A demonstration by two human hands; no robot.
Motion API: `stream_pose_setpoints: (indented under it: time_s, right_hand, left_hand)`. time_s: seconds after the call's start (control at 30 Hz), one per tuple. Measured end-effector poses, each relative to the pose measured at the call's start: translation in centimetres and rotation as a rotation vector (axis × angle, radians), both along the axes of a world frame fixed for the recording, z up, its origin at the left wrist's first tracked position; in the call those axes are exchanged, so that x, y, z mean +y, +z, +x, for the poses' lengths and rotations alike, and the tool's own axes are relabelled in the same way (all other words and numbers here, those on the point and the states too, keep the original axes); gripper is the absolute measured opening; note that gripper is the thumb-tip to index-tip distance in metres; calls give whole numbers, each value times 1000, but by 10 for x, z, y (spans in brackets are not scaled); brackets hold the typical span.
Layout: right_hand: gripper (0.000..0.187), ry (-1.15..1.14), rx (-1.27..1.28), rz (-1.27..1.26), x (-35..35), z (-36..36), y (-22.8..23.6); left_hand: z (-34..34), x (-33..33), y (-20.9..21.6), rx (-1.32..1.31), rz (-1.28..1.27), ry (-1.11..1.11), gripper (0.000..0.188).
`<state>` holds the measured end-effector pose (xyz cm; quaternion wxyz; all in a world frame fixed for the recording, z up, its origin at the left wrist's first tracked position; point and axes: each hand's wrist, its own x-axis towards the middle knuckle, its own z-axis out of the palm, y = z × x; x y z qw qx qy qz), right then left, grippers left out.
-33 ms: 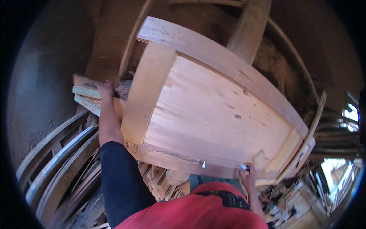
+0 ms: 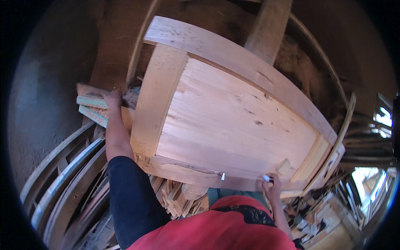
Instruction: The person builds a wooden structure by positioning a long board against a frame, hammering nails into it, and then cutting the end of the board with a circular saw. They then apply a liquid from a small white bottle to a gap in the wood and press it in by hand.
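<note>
A pale framed wooden panel, like a door, lies tilted in front of me. My right hand is at its near edge, with fingers closed round a small white thing with a rounded tip; its kind is hard to make out. Just beyond that hand a small square wood block lies on the panel. A little white cone-shaped piece stands on the near rail, left of my right hand. Far to the left, my left hand touches stacked boards with pale green edges; its fingers are mostly hidden.
Long curved-looking planks lean at the lower left. Offcuts are heaped below the panel's near edge. A thick beam runs behind the panel, with a thin strip along its right end. Scrap wood lies at the lower right.
</note>
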<state>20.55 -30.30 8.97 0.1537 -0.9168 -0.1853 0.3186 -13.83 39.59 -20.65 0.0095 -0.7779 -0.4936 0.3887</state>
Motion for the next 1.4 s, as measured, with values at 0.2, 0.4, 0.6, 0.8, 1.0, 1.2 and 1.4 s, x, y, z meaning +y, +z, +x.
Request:
stream_pose_setpoints:
  time_s: [0.2,0.4,0.6,0.8,1.0,1.2,1.4]
  right_hand:
    - [24,-64,22,95,12,-2,4]
    - [22,22,-16,85,17,-7,0]
    - [24,-112,53,121,10,-15,2]
    - [27,-74,-18,120,4,-16,9]
    - [26,-78,34,135,5,-13,7]
    - [25,-65,-1,154,-14,-23,-2]
    - [22,-36,29,190,-9,-21,-7]
  left_hand:
    - [30,-4,-10,33,-81,50,41]
    - [3,-12,-19,40,-137,20,39]
    - [5,-29,-17,-31,21,-20,37]
    - [-2,-31,-28,-116,42,-17,38]
    - [-36,-22,-34,-123,155,-51,39]
    - [27,-60,40,-541,230,240,29]
    - [90,-187,144,-1399,248,-39,11]
